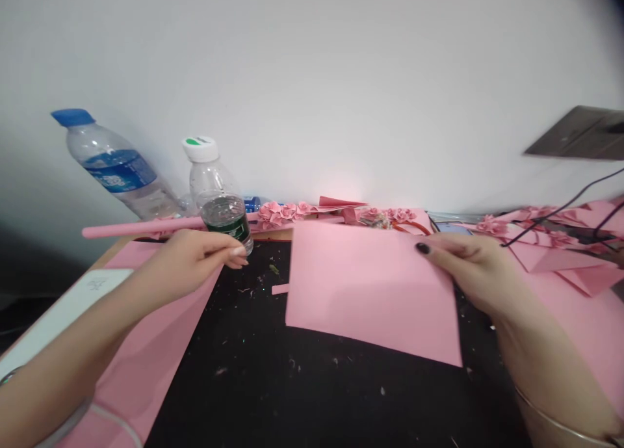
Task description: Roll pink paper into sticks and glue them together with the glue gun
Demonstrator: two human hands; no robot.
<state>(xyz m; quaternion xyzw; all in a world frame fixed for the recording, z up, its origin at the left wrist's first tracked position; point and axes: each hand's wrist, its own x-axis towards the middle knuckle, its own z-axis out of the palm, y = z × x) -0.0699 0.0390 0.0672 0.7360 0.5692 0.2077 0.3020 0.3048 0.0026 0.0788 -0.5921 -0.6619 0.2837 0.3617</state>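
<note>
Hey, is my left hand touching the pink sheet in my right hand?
Apart. The head view shows black tabletop in the gap between your left hand and the sheet.

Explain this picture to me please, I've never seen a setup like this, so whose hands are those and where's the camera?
There's no machine here: these are one person's two bare hands. The single picture comes from a camera worn on that person's head, looking forward and down. The right hand pinches a flat, four-sided pink paper sheet near its upper right corner. The left hand is closed in a pinch near a clear plastic bottle with a white cap; I see nothing held in it. Below is a black work surface dotted with tiny scraps. Toward the back are a clear plastic bottle with a blue cap and folded pink paper flowers.
</note>
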